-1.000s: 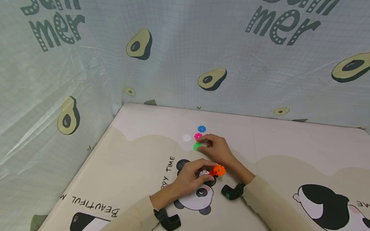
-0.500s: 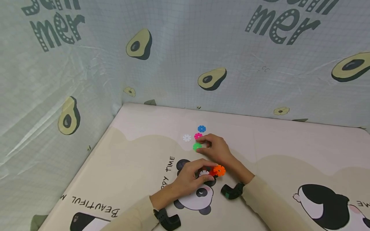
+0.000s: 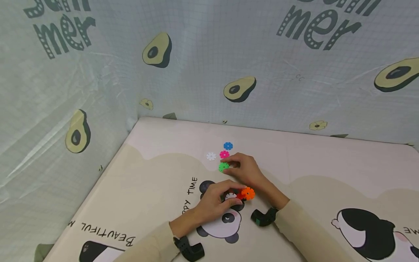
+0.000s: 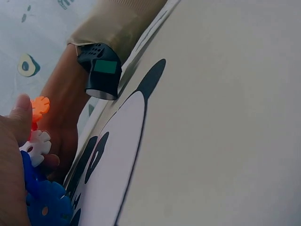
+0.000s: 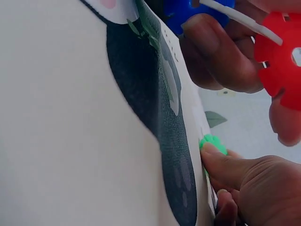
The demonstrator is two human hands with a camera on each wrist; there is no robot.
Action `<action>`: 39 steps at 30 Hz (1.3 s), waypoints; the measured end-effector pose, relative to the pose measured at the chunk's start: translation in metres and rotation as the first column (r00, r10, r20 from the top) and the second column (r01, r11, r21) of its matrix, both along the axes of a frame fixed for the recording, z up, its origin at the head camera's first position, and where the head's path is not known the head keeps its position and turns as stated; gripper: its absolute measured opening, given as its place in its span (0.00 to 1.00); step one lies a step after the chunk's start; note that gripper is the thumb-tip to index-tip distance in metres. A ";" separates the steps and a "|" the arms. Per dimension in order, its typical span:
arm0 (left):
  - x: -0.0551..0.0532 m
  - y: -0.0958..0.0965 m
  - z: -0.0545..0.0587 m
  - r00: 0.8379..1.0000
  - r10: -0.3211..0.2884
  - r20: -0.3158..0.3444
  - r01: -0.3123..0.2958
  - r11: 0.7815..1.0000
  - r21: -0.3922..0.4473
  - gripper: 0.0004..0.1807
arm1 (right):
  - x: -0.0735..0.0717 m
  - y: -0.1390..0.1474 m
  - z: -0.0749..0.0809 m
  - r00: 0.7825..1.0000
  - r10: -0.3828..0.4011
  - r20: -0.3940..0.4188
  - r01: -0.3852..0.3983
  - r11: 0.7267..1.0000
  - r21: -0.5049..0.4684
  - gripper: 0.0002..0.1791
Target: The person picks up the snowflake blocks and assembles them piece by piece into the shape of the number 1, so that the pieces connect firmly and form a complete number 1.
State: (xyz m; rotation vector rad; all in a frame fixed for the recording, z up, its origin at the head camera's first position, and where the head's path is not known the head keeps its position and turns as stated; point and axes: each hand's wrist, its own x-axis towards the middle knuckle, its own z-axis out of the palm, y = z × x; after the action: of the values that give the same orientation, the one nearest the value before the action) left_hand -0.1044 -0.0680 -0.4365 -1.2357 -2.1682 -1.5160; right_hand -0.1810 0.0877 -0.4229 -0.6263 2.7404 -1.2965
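Observation:
In the head view, my left hand [image 3: 214,200] grips a joined chain of notched plastic building discs over the printed panda. An orange disc [image 3: 248,193] forms its right end. Behind the fingers lie a red disc [image 5: 280,77] and a white disc [image 4: 40,147]. Lowest in the left wrist view is a blue disc [image 4: 51,205], part of the same cluster. Farther forward, my right hand [image 3: 248,170] pinches a green disc [image 3: 223,167] between thumb and finger, close over the table. The right wrist view shows the thumb against this green disc's face.
Just beyond the right fingertips lie a pink disc [image 3: 224,154], a blue disc [image 3: 228,146] and a white disc [image 3: 211,156]. The table [image 3: 320,193] carries a printed cover with cartoon pandas. An avocado-print curtain [image 3: 203,47] stands along its back and left.
The green disc has tilted slightly in my right fingers, and its notches show more. My left hand and its chain of discs stay nearly still.

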 end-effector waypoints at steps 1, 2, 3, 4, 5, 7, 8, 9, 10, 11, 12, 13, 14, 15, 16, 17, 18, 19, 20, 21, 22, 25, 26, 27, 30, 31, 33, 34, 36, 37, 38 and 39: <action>0.000 0.000 0.000 1.000 -0.001 0.001 0.001 1.000 0.003 0.21 | 0.000 0.001 0.000 1.000 0.001 -0.001 -0.001 1.000 -0.005 0.15; 0.000 0.000 0.000 1.000 -0.001 0.002 0.001 1.000 0.005 0.21 | 0.001 0.001 0.000 1.000 0.003 -0.002 -0.003 1.000 -0.013 0.14; 0.000 0.001 0.000 1.000 -0.001 0.004 0.001 1.000 0.007 0.21 | 0.001 0.002 0.000 1.000 0.004 -0.002 -0.004 1.000 -0.022 0.14; 0.001 0.001 0.000 1.000 -0.001 0.005 0.001 1.000 0.009 0.21 | 0.001 0.003 -0.001 1.000 0.003 0.003 -0.003 0.999 -0.032 0.14; 0.001 0.001 0.001 1.000 -0.001 0.005 0.001 1.000 0.011 0.22 | 0.001 0.005 -0.001 1.000 0.003 0.007 -0.002 0.999 -0.042 0.13; 0.002 0.002 0.005 1.000 -0.003 0.002 0.003 1.000 0.016 0.21 | 0.001 0.007 0.000 1.000 -0.001 0.023 0.003 0.998 -0.063 0.13; 0.003 0.003 0.008 1.000 -0.005 -0.001 0.005 1.000 0.018 0.21 | 0.001 0.009 0.000 1.000 -0.001 0.031 0.003 0.998 -0.070 0.13; 0.004 0.003 0.012 1.000 -0.009 -0.006 0.009 1.000 0.021 0.21 | 0.002 0.010 0.001 0.999 -0.005 0.039 0.007 0.997 -0.072 0.13; 0.006 0.003 0.017 1.000 -0.012 -0.008 0.012 1.000 0.024 0.21 | 0.002 0.012 0.001 0.999 -0.008 0.048 0.011 0.997 -0.076 0.13; 0.007 0.003 0.021 1.000 -0.015 -0.009 0.015 1.000 0.026 0.21 | 0.003 0.014 0.002 0.998 -0.013 0.057 0.017 0.997 -0.081 0.13; 0.009 0.003 0.025 1.000 -0.019 -0.007 0.020 0.999 0.028 0.20 | 0.003 0.016 0.003 0.998 -0.017 0.064 0.022 0.996 -0.083 0.13; 0.010 0.003 0.029 1.000 -0.021 -0.005 0.021 0.999 0.027 0.20 | 0.004 0.019 0.005 0.997 -0.023 0.067 0.028 0.996 -0.083 0.13; 0.012 0.003 0.033 1.000 -0.022 0.000 0.022 0.999 0.027 0.20 | 0.005 0.021 0.006 0.997 -0.026 0.070 0.032 0.996 -0.086 0.13; 0.013 0.003 0.036 1.000 -0.024 0.006 0.023 0.999 0.026 0.20 | 0.006 0.024 0.008 0.997 -0.033 0.076 0.040 0.995 -0.091 0.13; 0.014 0.003 0.037 1.000 -0.024 0.013 0.023 0.999 0.025 0.20 | 0.007 0.026 0.009 0.996 -0.038 0.085 0.047 0.994 -0.100 0.13; 0.014 0.003 0.038 1.000 -0.024 0.018 0.023 0.999 0.023 0.20 | 0.008 0.029 0.011 0.995 -0.042 0.092 0.052 0.993 -0.108 0.14; 0.015 0.003 0.038 0.999 -0.023 0.022 0.023 1.000 0.022 0.20 | 0.009 0.033 0.013 0.994 -0.042 0.101 0.054 0.991 -0.119 0.14; 0.015 0.003 0.039 0.999 -0.022 0.024 0.021 1.000 0.020 0.20 | 0.010 0.036 0.015 0.993 -0.042 0.113 0.057 0.989 -0.134 0.14; 0.015 0.003 0.039 0.999 -0.021 0.026 0.020 1.000 0.021 0.20 | 0.012 0.040 0.017 0.991 -0.039 0.126 0.058 0.987 -0.153 0.15; 0.015 0.003 0.038 0.999 -0.020 0.028 0.019 1.000 0.020 0.20 | 0.013 0.044 0.019 0.989 -0.041 0.139 0.064 0.984 -0.165 0.15; 0.015 0.003 0.038 0.999 -0.019 0.029 0.018 1.000 0.021 0.20 | 0.015 0.047 0.021 0.988 -0.040 0.150 0.067 0.982 -0.179 0.16; 0.014 0.003 0.036 0.999 -0.020 0.030 0.019 1.000 0.024 0.20 | 0.020 0.058 0.024 0.983 -0.052 0.174 0.088 0.974 -0.207 0.18; 0.014 0.003 0.036 0.999 -0.019 0.030 0.019 1.000 0.024 0.20 | 0.021 0.062 0.024 0.982 -0.061 0.179 0.098 0.973 -0.209 0.19; 0.013 0.002 0.036 0.999 -0.019 0.030 0.019 1.000 0.025 0.20 | 0.023 0.065 0.024 0.980 -0.067 0.185 0.106 0.972 -0.210 0.19; 0.014 0.002 0.035 0.999 -0.017 0.031 0.016 1.000 0.023 0.19 | 0.029 0.072 0.021 0.977 -0.080 0.199 0.123 0.969 -0.214 0.19; 0.014 0.002 0.036 0.999 -0.014 0.030 0.014 1.000 0.022 0.19 | 0.031 0.073 0.021 0.976 -0.078 0.203 0.123 0.968 -0.217 0.19; 0.014 0.001 0.036 1.000 -0.010 0.029 0.009 1.000 0.020 0.19 | 0.035 0.076 0.020 0.974 -0.076 0.212 0.124 0.967 -0.221 0.19; 0.014 0.001 0.036 1.000 -0.009 0.028 0.008 1.000 0.019 0.19 | 0.037 0.077 0.019 0.974 -0.077 0.214 0.126 0.967 -0.222 0.19; 0.014 0.001 0.035 1.000 -0.005 0.022 0.005 1.000 0.018 0.20 | 0.042 0.079 0.020 0.971 -0.080 0.226 0.131 0.966 -0.224 0.18; 0.014 0.001 0.035 1.000 -0.005 0.022 0.005 1.000 0.018 0.20 | 0.044 0.080 0.021 0.970 -0.078 0.231 0.132 0.965 -0.228 0.18; 0.013 0.001 0.034 1.000 -0.006 0.021 0.006 1.000 0.019 0.20 | 0.046 0.081 0.022 0.968 -0.079 0.238 0.135 0.964 -0.231 0.18; 0.013 0.001 0.034 1.000 -0.006 0.019 0.006 1.000 0.020 0.20 | 0.049 0.083 0.023 0.967 -0.077 0.242 0.136 0.963 -0.233 0.18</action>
State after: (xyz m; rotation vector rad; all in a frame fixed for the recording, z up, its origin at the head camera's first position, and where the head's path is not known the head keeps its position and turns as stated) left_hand -0.0911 -0.0665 -0.4025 -1.2273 -2.1576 -1.5543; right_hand -0.1322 0.1705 -0.3995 -0.3154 2.4763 -1.6392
